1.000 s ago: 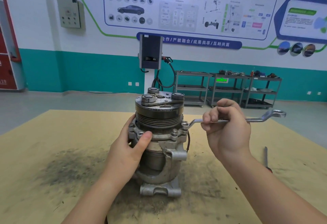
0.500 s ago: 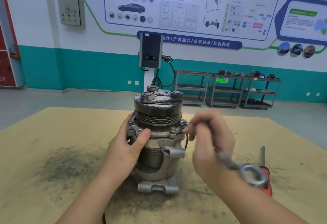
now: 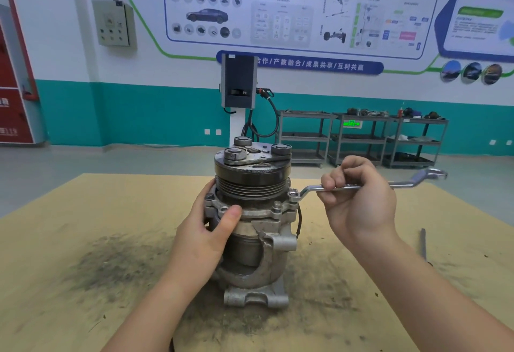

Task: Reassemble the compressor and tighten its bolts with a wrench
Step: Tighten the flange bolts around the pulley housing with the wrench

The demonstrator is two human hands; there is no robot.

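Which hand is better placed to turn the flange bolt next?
Right. The right hand already grips the wrench, its ring seated on the bolt; the left hand steadies the compressor.

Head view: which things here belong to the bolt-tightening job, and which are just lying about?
In use:
- grey metal compressor, upright, gripped by left hand
- silver ring wrench, held by right hand, ring end on a flange bolt

Lying about:
- dark slim tool on the tan tabletop
- grey shelving carts behind

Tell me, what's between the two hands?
The compressor stands between the left hand and the right hand holding the wrench, in the head view.
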